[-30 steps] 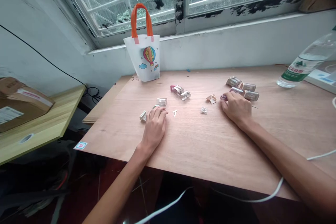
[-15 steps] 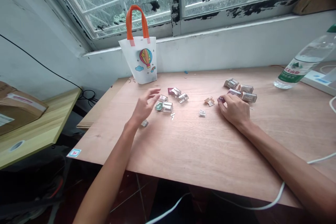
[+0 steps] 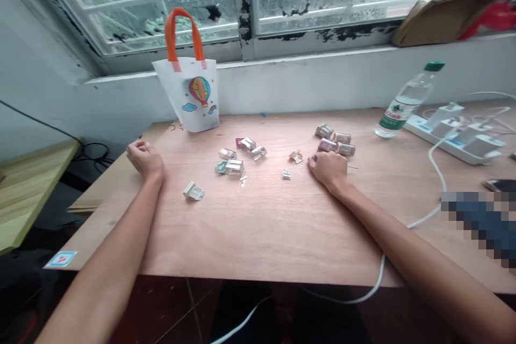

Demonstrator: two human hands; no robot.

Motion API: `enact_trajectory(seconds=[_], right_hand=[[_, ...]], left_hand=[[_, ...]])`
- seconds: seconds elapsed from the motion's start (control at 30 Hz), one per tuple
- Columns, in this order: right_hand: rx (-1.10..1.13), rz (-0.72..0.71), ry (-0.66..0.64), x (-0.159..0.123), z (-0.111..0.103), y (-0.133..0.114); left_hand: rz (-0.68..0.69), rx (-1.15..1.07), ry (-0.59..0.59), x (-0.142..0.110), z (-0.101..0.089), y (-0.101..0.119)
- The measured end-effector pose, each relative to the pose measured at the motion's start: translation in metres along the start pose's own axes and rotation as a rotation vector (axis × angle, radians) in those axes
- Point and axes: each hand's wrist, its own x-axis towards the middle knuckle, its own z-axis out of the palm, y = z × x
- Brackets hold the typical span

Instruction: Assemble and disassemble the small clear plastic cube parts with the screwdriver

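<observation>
My left hand (image 3: 144, 156) rests at the table's far left edge with its fingers curled into a loose fist; nothing shows in it. My right hand (image 3: 328, 167) lies on the wooden table (image 3: 266, 231), fingers closed on a small purple-tipped piece next to a pile of clear plastic clips (image 3: 336, 140). Another group of clips (image 3: 237, 156) lies mid-table, a single pale clip (image 3: 193, 191) sits nearer my left arm, and two small bits (image 3: 291, 164) lie between the groups.
A white gift bag with orange handles (image 3: 188, 86) stands at the back left under the window. A water bottle (image 3: 405, 102), a power strip with plugs (image 3: 455, 134) and a white cable (image 3: 407, 226) occupy the right. A lower wooden bench (image 3: 24, 183) stands left.
My left hand lifted off the clips at mid-table and swung left to the table's edge, closing into a fist. The view panned right, showing the power strip. My right hand stayed put.
</observation>
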Motion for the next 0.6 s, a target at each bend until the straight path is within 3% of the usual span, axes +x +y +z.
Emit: enact_trajectory(seconds=[0.1,0.2,0.27,0.33,0.4,0.5,0.6], right_hand=[[-0.004,0.024,-0.027,0.007,-0.005,0.000],[-0.007,-0.001,-0.057,0.017,-0.009,0.005],[-0.015,-0.024,-0.074,0.024,-0.012,0.009],[-0.026,-0.038,-0.086,0.029,-0.014,0.014],[-0.035,-0.046,-0.100,0.035,-0.014,0.016],[-0.036,-0.065,-0.124,0.041,-0.012,0.017],[-0.024,-0.081,-0.141,0.045,-0.011,0.015]], left_hand=[[0.103,0.027,-0.093,-0.003,0.008,0.006],[0.223,0.192,-0.265,-0.001,0.023,0.006],[0.182,0.275,-0.335,0.004,0.032,0.003],[0.082,0.242,-0.389,0.011,0.038,-0.001],[0.069,0.152,-0.506,0.015,0.042,-0.003],[0.183,0.056,-0.690,0.017,0.043,0.003],[0.287,0.047,-0.775,0.013,0.038,0.023]])
